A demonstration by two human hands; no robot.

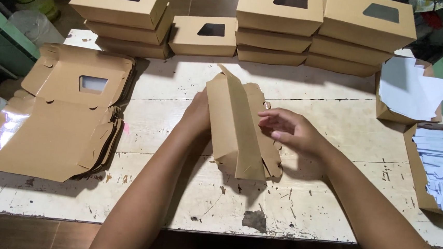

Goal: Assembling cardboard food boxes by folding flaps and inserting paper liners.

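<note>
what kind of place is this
Probably a small home or backyard packaging workshop. A worn white table holds stacks of folded brown window boxes, a pile of flat box blanks, and the hands, left hand and right hand, fold a half-folded box.

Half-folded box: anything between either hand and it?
No. The left hand is against the far-left side of the half-folded box, partly hidden behind it; the right hand touches its right flap. Nothing visible lies between them on the table.
</note>
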